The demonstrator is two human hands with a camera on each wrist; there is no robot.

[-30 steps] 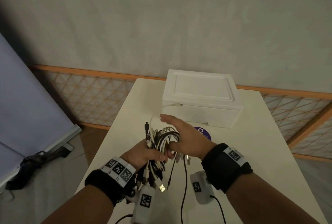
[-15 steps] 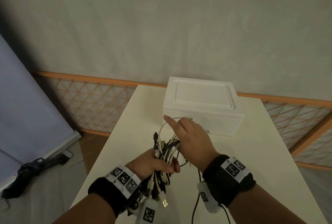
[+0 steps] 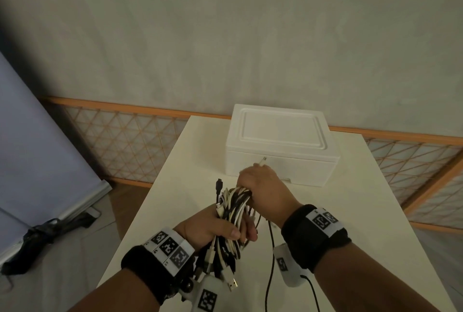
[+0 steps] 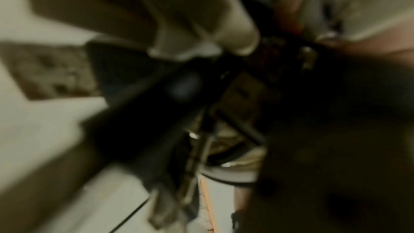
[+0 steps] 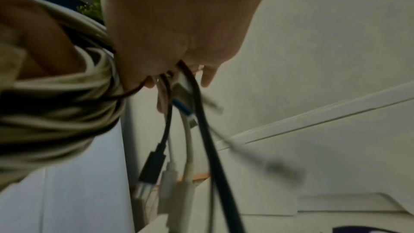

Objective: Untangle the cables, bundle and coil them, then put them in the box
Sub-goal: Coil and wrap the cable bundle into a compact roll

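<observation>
Left hand (image 3: 215, 226) keeps its fist round the black-and-white cable bundle (image 3: 233, 211), near the closed white foam box (image 3: 280, 146). Right hand (image 3: 263, 186), previously open-fingered, now curls round a white cable end (image 3: 263, 160).

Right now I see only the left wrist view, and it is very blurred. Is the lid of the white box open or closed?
Observer: Closed. In the head view the lid sits flat on the white foam box.
Operator: What does the right hand hold?
Observer: The right hand grips the top of the cable bundle; a white connector sticks out past it toward the box.
Operator: And the left hand?
Observer: The left hand grips the bundle lower down, and a USB plug hangs below it.
</observation>
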